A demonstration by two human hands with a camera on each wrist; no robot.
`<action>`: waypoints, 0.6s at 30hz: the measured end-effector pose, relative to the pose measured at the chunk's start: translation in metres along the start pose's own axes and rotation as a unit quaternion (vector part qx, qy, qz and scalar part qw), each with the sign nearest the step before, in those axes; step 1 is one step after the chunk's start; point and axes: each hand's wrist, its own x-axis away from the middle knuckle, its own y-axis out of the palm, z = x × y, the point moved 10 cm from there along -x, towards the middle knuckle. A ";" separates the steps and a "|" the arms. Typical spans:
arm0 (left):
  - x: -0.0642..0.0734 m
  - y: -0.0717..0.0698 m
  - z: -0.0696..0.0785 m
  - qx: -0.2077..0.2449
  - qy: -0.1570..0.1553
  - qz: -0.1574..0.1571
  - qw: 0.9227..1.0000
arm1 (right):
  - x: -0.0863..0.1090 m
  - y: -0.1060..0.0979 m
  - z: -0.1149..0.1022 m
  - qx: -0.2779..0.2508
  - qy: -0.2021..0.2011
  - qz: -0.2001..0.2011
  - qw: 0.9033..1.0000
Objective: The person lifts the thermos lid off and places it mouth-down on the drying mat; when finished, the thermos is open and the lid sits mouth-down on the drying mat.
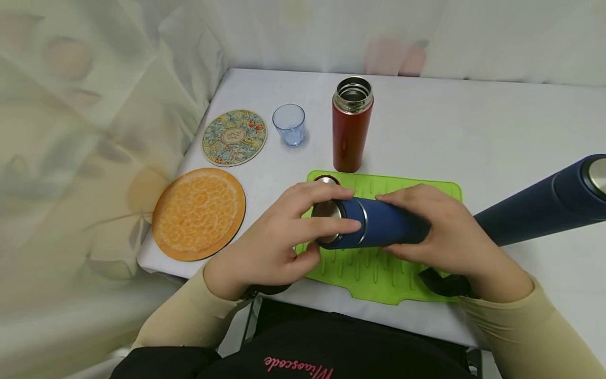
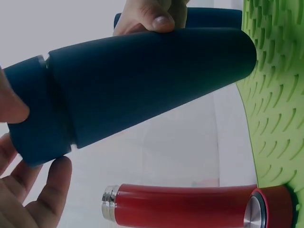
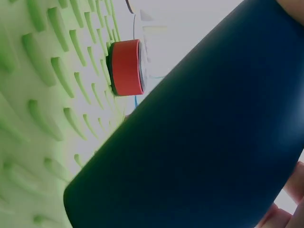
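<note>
A dark blue insulated bottle (image 1: 395, 223) is held tilted over the green mat, its silver-topped lid (image 1: 351, 209) pointing left. My right hand (image 1: 442, 226) grips its body, thumb and fingers on opposite sides. At the other end, my left hand (image 1: 279, 239) has its fingers and thumb round the lid. Between lid and body runs a silver ring, seen as a dark gap in the left wrist view. A red lid (image 3: 127, 67) with a silver top sits on the mat. Behind the mat stands a red bottle (image 1: 351, 131), upright with its steel mouth uncovered.
Under the bottle lies the ridged green mat (image 1: 379, 273), near the table's front edge. A second dark blue bottle (image 1: 539, 205) stands at the right. To the left are a clear blue glass (image 1: 290, 126), a patterned round coaster (image 1: 234, 138) and an orange round mat (image 1: 199, 213).
</note>
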 end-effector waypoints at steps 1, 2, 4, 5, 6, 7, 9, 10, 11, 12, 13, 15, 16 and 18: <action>0.001 0.000 -0.001 -0.001 -0.005 -0.001 1.000 | 0.000 0.000 0.000 0.006 0.000 0.002 1.000; 0.001 0.000 -0.003 0.000 -0.011 -0.003 1.000 | 0.001 -0.001 -0.001 0.012 -0.001 0.004 1.000; 0.002 0.001 -0.007 0.000 -0.026 -0.005 1.000 | 0.001 -0.002 -0.002 0.021 -0.004 0.008 1.000; 0.003 0.001 -0.009 -0.003 -0.036 -0.006 0.999 | 0.002 -0.002 -0.003 0.024 -0.007 0.010 1.000; 0.004 0.000 -0.011 -0.008 -0.046 -0.005 0.999 | 0.002 -0.002 -0.003 0.026 -0.008 0.011 1.000; 0.004 0.000 -0.014 -0.014 -0.057 -0.003 0.998 | 0.002 -0.002 -0.004 0.026 -0.011 0.011 1.000; 0.005 -0.001 -0.018 -0.028 -0.079 0.001 0.996 | 0.003 -0.001 -0.005 0.027 -0.014 0.011 0.999; 0.005 -0.002 -0.021 -0.039 -0.090 0.004 0.995 | 0.003 -0.001 -0.005 0.028 -0.015 0.010 0.999; 0.005 -0.003 -0.023 -0.052 -0.101 0.005 0.993 | 0.003 0.000 -0.005 0.030 -0.015 0.009 0.999; 0.005 -0.003 -0.025 -0.066 -0.111 0.006 0.992 | 0.003 0.001 -0.005 0.032 -0.014 0.008 0.999; 0.006 -0.004 -0.027 -0.078 -0.120 0.007 0.990 | 0.003 0.001 -0.005 0.034 -0.014 0.007 0.999; 0.006 -0.004 -0.030 -0.101 -0.135 0.004 0.986 | 0.003 0.003 -0.005 0.039 -0.012 0.006 0.999; 0.007 -0.003 -0.031 -0.109 -0.140 0.001 0.984 | 0.003 0.003 -0.005 0.041 -0.012 0.005 0.999; 0.007 -0.002 -0.032 -0.106 -0.140 -0.012 0.984 | 0.003 0.004 -0.004 0.045 -0.012 0.004 0.999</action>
